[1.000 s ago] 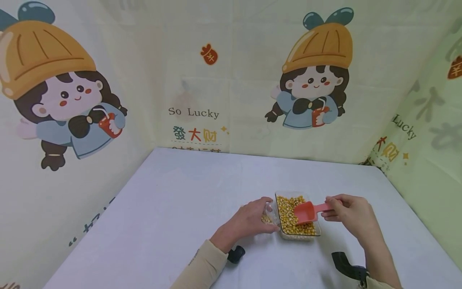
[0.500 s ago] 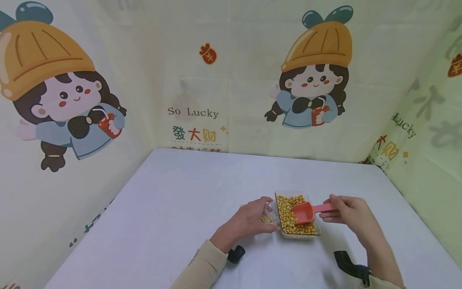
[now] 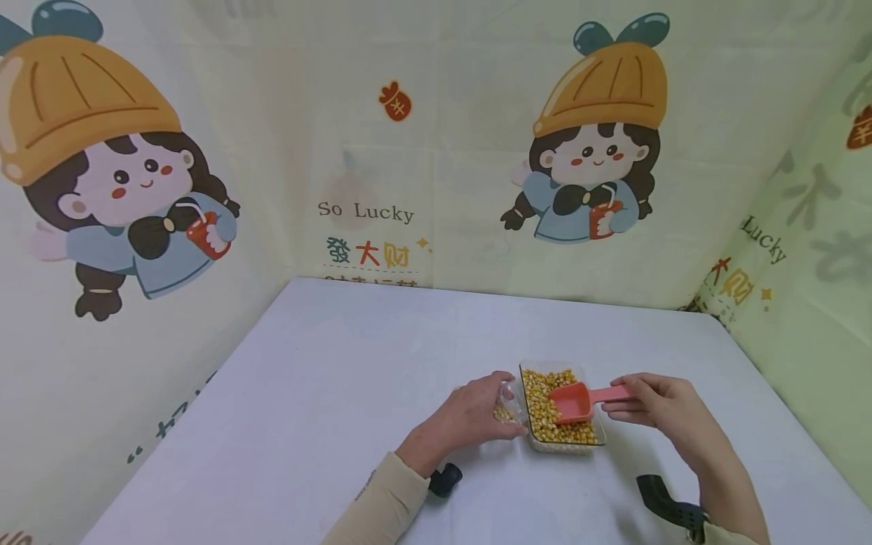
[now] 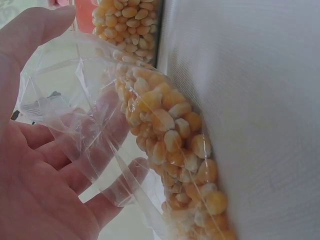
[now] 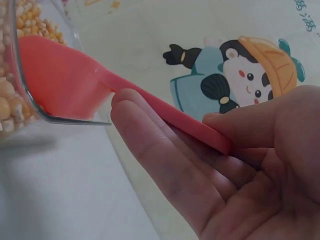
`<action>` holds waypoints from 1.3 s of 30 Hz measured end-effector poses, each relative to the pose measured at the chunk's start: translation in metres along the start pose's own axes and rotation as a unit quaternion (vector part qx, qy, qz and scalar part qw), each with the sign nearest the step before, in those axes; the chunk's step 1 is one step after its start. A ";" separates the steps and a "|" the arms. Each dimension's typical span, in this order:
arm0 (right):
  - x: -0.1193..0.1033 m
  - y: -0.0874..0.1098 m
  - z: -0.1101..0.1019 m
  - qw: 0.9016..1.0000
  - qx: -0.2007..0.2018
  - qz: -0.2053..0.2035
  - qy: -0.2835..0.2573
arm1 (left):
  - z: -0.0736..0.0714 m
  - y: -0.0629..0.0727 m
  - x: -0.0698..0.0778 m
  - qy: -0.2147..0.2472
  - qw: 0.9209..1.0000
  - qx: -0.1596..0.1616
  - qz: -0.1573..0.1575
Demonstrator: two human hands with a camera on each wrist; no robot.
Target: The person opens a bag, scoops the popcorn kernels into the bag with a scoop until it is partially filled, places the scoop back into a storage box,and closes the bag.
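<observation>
A clear rectangular container [image 3: 568, 446] full of yellow corn kernels [image 3: 543, 409] stands on the white table. My right hand [image 3: 671, 405] pinches the handle of a pink scoop [image 3: 572, 401] between thumb and fingers. The scoop's bowl lies among the kernels, its handle crossing the container's right rim. In the right wrist view, the thumb presses on the handle's end while the fingers support it from beneath. On the container's left side, my left hand [image 3: 470, 412] holds a clear plastic bag [image 4: 85, 95] partly filled with corn kernels, its fingers spread behind the film and the thumb above.
A white table [image 3: 327, 409] carries everything. Pale printed cloth [image 3: 463, 151] with cartoon figures rises behind and at both sides. Black wrist mounts [image 3: 446, 480] sit below each hand, with beige sleeves [image 3: 381, 499] behind.
The scoop has shifted slightly left within the corn. My right wrist has swung a little to the right and down. The left hand, bag and container stay in place.
</observation>
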State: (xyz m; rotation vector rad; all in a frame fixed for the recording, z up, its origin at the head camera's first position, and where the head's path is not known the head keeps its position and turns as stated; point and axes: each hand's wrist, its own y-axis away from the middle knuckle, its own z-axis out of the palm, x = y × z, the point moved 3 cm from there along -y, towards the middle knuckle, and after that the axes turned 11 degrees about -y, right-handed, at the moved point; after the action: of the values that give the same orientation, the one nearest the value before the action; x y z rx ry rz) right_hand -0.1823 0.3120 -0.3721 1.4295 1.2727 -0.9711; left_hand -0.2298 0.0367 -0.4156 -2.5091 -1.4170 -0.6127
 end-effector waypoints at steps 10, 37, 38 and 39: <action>0.011 -0.007 -0.002 0.999 0.002 0.035 -0.017 | 0.000 0.000 0.001 0.007 1.000 -0.003 -0.003; 0.018 -0.020 0.015 0.999 0.023 0.028 0.006 | 0.003 0.000 0.002 0.006 1.000 -0.008 0.005; 0.018 -0.020 0.015 0.999 0.025 0.027 0.006 | 0.003 0.000 0.002 0.006 1.000 -0.008 0.005; 0.018 -0.020 0.015 0.999 0.025 0.027 0.005 | 0.003 -0.001 0.002 0.007 1.000 -0.008 0.005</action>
State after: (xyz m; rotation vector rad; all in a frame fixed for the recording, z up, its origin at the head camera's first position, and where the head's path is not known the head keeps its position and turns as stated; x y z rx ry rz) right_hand -0.1995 0.3017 -0.3957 1.5016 1.2184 -0.9662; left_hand -0.2284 0.0398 -0.4169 -2.5166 -1.4003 -0.6403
